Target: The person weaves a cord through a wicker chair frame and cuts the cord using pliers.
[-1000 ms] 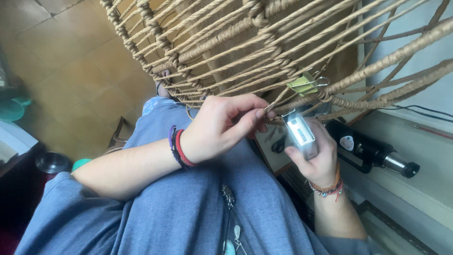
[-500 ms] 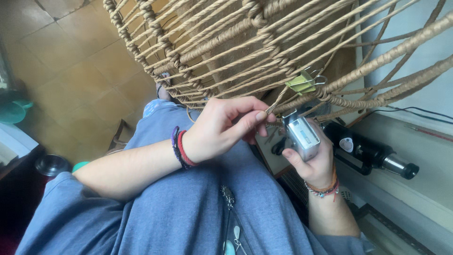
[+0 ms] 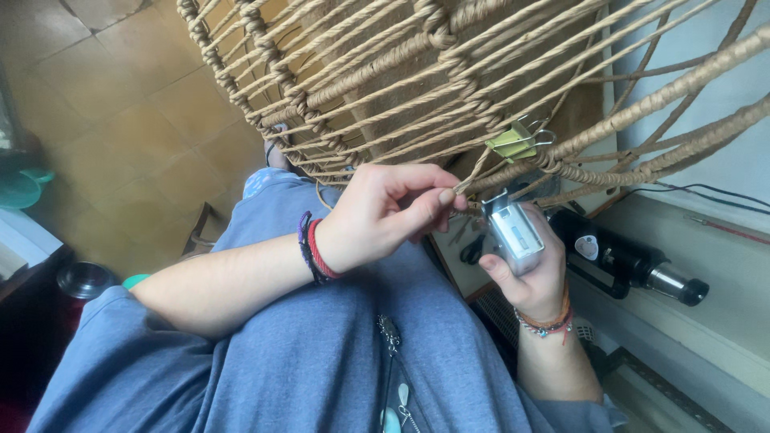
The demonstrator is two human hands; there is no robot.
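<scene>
A large woven frame of tan cord-wrapped ribs and thin tan strands [image 3: 377,72] fills the upper half of the frame, slanting from the upper left down toward the centre right. The left hand [image 3: 385,216], with dark and red bracelets on its wrist, sits at the centre of the frame, thumb and forefinger pinched together on a thin tan strand [image 3: 469,178] where it leaves the weave. Just to the right and slightly lower, the right hand [image 3: 533,269], with beaded bracelets at its wrist, is closed around a small silver rectangular lighter [image 3: 513,231], held upright with its top close under the pinched strand. The two hands are nearly touching.

A pale green binder clip with wire handles [image 3: 515,142] grips a wrapped rib just above the hands, right of centre. Behind the right hand, at the right of the frame, a black tool with a metal nozzle [image 3: 622,261] lies on a pale ledge [image 3: 722,321], with thin cables trailing above it. The person's lap in blue-grey fabric [image 3: 321,361] fills the lower centre, and a brown tiled floor [image 3: 104,120] shows at the upper left.
</scene>
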